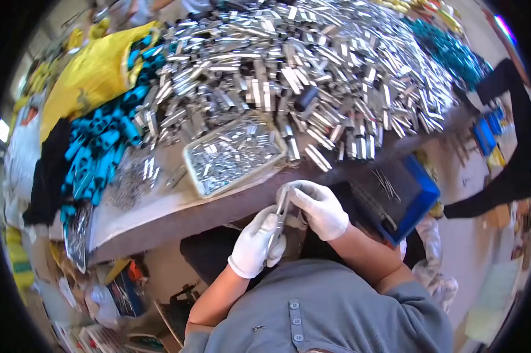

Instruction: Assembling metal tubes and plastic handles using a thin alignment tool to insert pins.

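Both of my hands wear white gloves and meet in front of my chest, just off the table's near edge. My left hand is closed around the lower part of a slim silver metal piece, which stands tilted. At its upper end my right hand pinches the same piece between thumb and fingers. Glove fingers hide part of the piece, so its exact kind cannot be told. Beyond my hands a whitish tray full of small shiny metal parts sits near the table edge.
A large heap of silver metal pieces covers the table, with a black cylinder on it. Teal tubular pieces spill from a yellow sack at left. A blue crate holding thin rods stands at right. The table edge curves before me.
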A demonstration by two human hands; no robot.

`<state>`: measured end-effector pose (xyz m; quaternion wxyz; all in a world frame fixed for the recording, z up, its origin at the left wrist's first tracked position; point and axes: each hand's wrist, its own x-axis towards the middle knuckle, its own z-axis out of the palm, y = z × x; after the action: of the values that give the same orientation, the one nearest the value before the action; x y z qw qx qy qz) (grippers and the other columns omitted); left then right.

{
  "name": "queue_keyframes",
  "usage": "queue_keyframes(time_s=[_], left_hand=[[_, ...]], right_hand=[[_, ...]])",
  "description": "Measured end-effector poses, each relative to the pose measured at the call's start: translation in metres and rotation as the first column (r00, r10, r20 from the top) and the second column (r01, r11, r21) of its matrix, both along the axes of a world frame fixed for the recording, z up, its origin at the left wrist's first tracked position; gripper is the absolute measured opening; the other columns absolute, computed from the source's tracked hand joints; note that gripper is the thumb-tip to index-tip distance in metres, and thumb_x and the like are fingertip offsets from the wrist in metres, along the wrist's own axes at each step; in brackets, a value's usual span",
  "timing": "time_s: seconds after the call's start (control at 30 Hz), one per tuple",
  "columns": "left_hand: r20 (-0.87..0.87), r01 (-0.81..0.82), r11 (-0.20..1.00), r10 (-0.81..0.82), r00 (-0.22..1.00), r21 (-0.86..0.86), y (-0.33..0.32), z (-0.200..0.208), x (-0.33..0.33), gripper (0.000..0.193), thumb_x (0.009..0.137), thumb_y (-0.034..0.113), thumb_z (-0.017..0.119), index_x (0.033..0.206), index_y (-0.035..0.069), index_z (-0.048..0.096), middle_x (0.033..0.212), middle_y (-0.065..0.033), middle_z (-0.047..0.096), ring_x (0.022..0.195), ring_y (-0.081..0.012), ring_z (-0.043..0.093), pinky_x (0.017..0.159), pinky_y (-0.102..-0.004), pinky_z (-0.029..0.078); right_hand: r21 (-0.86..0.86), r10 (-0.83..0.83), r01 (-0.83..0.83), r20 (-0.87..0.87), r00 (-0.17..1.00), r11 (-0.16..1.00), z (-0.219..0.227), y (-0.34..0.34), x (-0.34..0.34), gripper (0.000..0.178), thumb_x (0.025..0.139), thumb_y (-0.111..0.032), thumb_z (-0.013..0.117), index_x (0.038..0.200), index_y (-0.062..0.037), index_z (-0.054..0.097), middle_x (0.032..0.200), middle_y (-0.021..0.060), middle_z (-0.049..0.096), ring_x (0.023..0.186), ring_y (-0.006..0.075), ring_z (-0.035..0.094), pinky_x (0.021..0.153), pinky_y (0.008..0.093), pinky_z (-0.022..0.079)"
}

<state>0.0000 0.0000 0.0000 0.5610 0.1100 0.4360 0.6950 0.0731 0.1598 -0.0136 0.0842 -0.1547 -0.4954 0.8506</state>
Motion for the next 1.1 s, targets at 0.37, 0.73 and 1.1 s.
queue_keyframes(time_s=[0.37, 0.73, 1.1], left_hand=[[0.161, 0.061, 0.987, -0.037, 0.986, -0.148, 0.034, -0.04, 0.016, 0.046, 0.092, 0.016, 0.048, 0.135, 0.003, 0.038, 0.087, -0.0107, 0.063, 0.043, -0.0073, 0.042, 0.035, -0.0183, 0.029], [0.254, 0.105, 0.946, -0.025, 0.967, -0.308, 0.044, -0.078, 0.015, 0.047, 0.092, 0.02, 0.05, 0.135, 0.008, 0.036, 0.089, -0.0092, 0.06, 0.046, -0.0093, 0.043, 0.036, -0.0205, 0.031], [0.181, 0.029, 0.924, 0.044, 0.983, -0.381, 0.041, -0.083, 0.011, 0.043, 0.093, 0.021, 0.048, 0.133, 0.007, 0.037, 0.089, -0.0094, 0.06, 0.046, -0.0099, 0.044, 0.037, -0.0213, 0.032]], right_hand=[[0.227, -0.476, 0.469, -0.024, 0.879, 0.854, -0.091, 0.044, 0.083, 0.021, 0.093, -0.013, 0.052, 0.106, 0.0017, 0.061, 0.092, 0.0074, 0.065, 0.085, 0.0137, 0.062, 0.078, 0.0279, 0.05], [0.807, -0.77, 0.129, 0.485, 0.414, 0.577, -0.332, 0.237, 0.17, 0.028, 0.083, -0.024, 0.06, 0.101, -0.0036, 0.067, 0.094, 0.0168, 0.066, 0.086, 0.0291, 0.063, 0.076, 0.0357, 0.049], [0.85, -0.826, -0.075, 0.526, 0.203, 0.522, -0.354, 0.252, 0.074, 0.023, 0.084, -0.017, 0.055, 0.1, -0.0043, 0.065, 0.104, 0.0167, 0.065, 0.096, 0.0307, 0.063, 0.081, 0.04, 0.05]])
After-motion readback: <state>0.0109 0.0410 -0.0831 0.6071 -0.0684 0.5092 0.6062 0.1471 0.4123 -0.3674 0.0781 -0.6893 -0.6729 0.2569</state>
